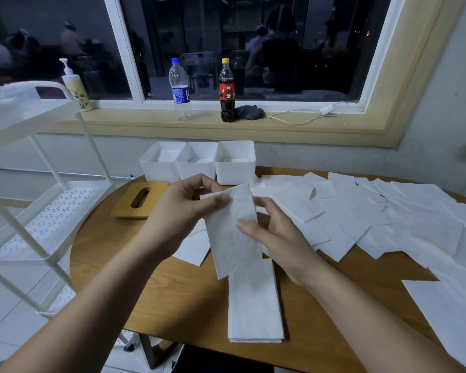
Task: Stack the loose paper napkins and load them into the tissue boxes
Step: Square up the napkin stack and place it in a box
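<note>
Held one napkin [233,232] above the near table [178,292], left hand [182,208] pinching its far corner, right hand [271,230] closed on its right edge, probably to square it for the stack [254,300] just below. Left many loose napkins [361,219] sprawled right. Kept three tissue boxes [198,161] far, wooden lid [140,200] left; nothing blocking.

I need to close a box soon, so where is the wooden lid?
In the head view the wooden lid lies flat on the table's left side, just in front of the leftmost white tissue box, beside the left hand.
</note>
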The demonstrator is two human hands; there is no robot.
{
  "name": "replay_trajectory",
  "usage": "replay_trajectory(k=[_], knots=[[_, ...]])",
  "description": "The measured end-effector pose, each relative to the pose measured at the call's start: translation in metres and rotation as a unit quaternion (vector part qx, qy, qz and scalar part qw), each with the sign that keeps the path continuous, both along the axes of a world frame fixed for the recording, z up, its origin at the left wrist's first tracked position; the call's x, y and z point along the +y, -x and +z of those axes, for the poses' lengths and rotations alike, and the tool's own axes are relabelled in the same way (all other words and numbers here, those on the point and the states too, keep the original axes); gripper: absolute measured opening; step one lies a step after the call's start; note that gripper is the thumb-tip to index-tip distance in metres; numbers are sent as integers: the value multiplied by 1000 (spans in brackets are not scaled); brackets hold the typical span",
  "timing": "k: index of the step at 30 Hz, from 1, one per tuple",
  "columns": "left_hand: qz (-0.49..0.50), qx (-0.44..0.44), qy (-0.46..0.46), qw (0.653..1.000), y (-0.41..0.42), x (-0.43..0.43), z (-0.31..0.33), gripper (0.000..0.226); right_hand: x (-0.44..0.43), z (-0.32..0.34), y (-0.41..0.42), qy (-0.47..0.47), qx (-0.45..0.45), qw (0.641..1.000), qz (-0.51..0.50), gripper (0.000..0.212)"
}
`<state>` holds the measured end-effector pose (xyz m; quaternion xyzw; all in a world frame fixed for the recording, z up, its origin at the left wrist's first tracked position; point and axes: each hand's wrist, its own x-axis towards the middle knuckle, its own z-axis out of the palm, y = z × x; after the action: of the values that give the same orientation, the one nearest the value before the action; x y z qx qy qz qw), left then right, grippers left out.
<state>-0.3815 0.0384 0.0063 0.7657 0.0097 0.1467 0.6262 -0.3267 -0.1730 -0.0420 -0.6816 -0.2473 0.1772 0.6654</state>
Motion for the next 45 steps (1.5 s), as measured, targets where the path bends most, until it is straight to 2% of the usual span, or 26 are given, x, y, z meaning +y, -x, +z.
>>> replay_trajectory(k=[4,9,11,15,16,21,27,38,42,45], knots=[[11,29,-1,1000,-3,2,-12,18,-12,-5,13,50,16,999,14,37],[31,55,-109,992,-7,-5,-37,15,-35,-20,34,107,39,993,0,28],[5,74,-139,987,-8,-10,-50,15,-43,-26,43,128,42,991,-18,34],[-45,121,-163,978,-14,-19,-74,23,-51,-34,61,187,36,980,-51,67],[-51,132,-165,976,-17,-21,-79,25,-52,-36,64,204,27,977,-51,67],[-60,166,-210,962,-28,-21,-96,33,-54,-44,69,265,-12,964,-38,15],[-64,159,-241,955,-34,-21,-106,31,-52,-45,70,266,31,963,-22,5],[-82,137,-263,951,-33,-22,-114,29,-56,-43,75,291,15,957,-10,10],[-64,136,-302,942,-32,-21,-116,28,-58,-40,74,327,-33,944,4,14],[-40,126,-322,938,-32,-8,-113,25,-61,-39,67,320,-88,943,-4,24]])
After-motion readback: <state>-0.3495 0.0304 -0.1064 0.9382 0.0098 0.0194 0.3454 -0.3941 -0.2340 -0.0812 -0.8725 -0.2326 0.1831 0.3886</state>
